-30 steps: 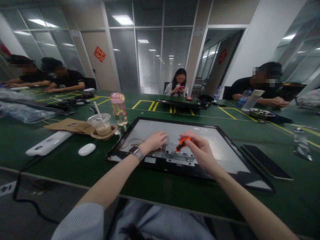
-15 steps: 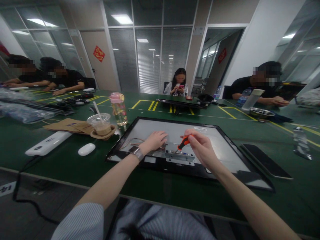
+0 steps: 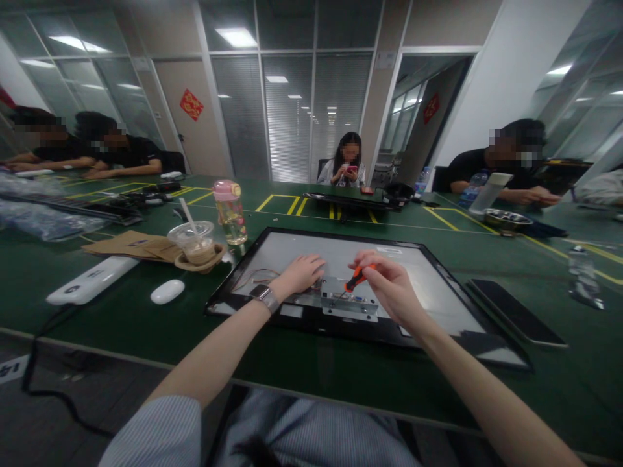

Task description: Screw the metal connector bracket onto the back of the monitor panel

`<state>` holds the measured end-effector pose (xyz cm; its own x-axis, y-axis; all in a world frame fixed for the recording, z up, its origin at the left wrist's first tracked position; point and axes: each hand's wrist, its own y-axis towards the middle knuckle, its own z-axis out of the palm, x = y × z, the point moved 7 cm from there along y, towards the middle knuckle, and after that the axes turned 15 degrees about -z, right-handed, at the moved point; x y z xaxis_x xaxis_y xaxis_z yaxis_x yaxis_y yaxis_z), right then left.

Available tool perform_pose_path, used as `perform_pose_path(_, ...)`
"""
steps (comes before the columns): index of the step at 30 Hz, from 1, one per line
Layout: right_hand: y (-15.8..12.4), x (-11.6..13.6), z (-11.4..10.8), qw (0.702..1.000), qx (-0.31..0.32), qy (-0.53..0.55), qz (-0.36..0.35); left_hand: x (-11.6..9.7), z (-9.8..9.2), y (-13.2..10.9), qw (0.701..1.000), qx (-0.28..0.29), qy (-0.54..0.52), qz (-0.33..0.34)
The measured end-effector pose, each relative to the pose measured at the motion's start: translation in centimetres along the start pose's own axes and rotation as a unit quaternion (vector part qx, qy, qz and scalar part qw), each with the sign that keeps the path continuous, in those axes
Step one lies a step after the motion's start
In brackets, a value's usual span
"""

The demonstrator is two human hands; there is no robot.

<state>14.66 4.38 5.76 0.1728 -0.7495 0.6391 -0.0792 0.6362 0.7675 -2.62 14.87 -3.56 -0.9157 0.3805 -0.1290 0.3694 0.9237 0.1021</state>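
Note:
A display panel (image 3: 292,250) with a pale back and black frame lies on the green table. Near its front edge is a metal bracket (image 3: 348,310) carrying a small circuit board with connectors. In my right hand (image 3: 392,282) is an orange and black screwdriver (image 3: 357,279), its tip slanting down to the connectors on the bracket. My left hand (image 3: 304,271), palm down with fingers extended, lies on the panel just left of the bracket. Its fingertips are close to the board, and whether they press on it I cannot tell. Thin wires (image 3: 257,275) run out left of that hand.
To the left are a power strip (image 3: 92,279), a white mouse-shaped case (image 3: 168,292), an iced drink cup (image 3: 192,240) and a pink-lidded bottle (image 3: 231,214). A phone (image 3: 516,311) lies right of the panel. Several people sit around the table; another dark panel (image 3: 350,202) lies across it.
The view has shifted very slightly. My left hand stays in place, and my right hand keeps the screwdriver at the bracket with only a small movement of its fingers.

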Motion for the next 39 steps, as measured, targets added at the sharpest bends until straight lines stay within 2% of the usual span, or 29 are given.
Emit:
perform_pose_path(8,-0.6,-0.2,0.0,1.000,0.024,-0.009,0.011,-0.1,-0.2,-0.1,1.000,-0.005,-0.006,0.010)
perform_pose_path(12,-0.4,0.3,0.2,0.999,0.033,-0.039,-0.017,0.0,-0.2,-0.1,1.000,-0.015,-0.009,0.013)
perform_pose_path(24,-0.2,1.2,0.5,0.995,0.017,-0.072,-0.061,0.2,0.2,0.1,1.000,-0.013,-0.005,0.016)
perform_pose_path(31,-0.5,1.3,0.3,0.992,0.020,-0.117,-0.050,0.2,0.3,0.1,0.999,-0.021,-0.007,0.024)
perform_pose_path(39,-0.5,0.7,0.1,0.993,0.005,-0.108,-0.051,0.2,0.0,0.1,1.000,-0.013,-0.011,0.017)
